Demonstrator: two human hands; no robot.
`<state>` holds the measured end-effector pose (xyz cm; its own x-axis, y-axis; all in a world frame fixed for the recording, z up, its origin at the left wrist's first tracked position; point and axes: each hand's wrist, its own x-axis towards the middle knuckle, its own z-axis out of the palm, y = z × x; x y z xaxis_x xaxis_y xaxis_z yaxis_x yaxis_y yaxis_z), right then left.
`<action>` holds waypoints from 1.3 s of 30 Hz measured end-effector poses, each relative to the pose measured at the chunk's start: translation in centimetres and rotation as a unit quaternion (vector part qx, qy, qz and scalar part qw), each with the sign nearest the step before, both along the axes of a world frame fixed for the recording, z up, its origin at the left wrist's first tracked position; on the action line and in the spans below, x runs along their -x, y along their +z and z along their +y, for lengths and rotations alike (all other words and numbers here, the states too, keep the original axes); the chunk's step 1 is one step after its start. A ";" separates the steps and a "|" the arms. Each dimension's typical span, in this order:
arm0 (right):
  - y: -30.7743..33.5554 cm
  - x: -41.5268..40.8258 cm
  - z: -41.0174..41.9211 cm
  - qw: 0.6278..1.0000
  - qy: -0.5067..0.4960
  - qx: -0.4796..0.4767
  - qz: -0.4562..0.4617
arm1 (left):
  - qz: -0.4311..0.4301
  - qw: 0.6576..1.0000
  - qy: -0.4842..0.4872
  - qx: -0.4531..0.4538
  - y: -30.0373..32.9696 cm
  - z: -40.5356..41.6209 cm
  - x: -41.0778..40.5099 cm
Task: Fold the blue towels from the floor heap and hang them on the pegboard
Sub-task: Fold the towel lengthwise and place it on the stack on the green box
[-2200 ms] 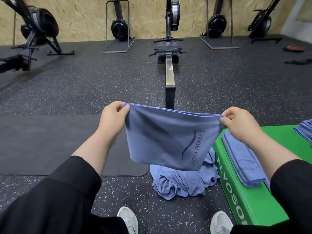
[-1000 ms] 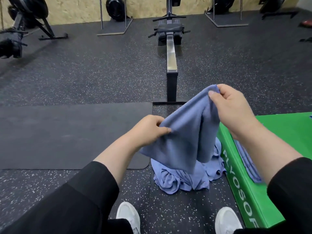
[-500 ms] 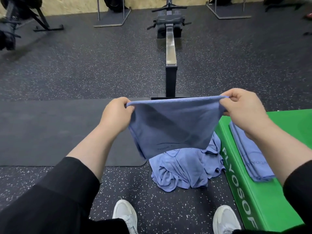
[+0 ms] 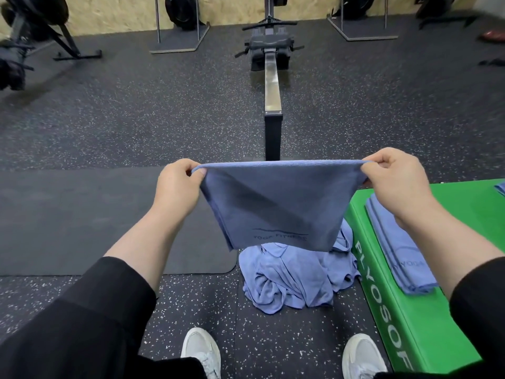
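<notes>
A folded blue towel (image 4: 276, 206) with a printed logo hangs stretched between my hands at chest height. My left hand (image 4: 179, 184) pinches its upper left corner, and my right hand (image 4: 393, 177) pinches the upper right corner. Below it, a crumpled heap of blue towels (image 4: 295, 277) lies on the speckled floor. A folded towel (image 4: 396, 244) lies flat on the green plyo box (image 4: 426, 324) at my right. No pegboard is in view.
A rowing machine (image 4: 272, 83) runs straight ahead from the heap. A dark mat (image 4: 82, 222) lies on the floor at left. More exercise machines stand along the far wall. My white shoes (image 4: 202, 351) are just behind the heap.
My hands brought the towel's ends together to fold it in half, then drew apart again. The towel now hangs shorter, taut along its top edge, with the logo near the bottom.
</notes>
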<state>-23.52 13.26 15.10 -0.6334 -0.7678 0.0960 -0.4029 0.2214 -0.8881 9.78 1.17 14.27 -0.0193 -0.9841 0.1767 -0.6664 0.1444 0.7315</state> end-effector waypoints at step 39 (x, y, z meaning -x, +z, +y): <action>1.7 -9.0 -0.7 0.921 0.211 -0.038 -0.327 | 0.119 0.985 -0.120 -0.028 1.4 7.9 12.0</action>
<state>-14.52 12.54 16.82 -0.1812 -0.9476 -0.2630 0.1474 0.2382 -0.9600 -2.22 9.09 15.71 -0.2171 -0.9645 0.1503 -0.4258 0.2321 0.8745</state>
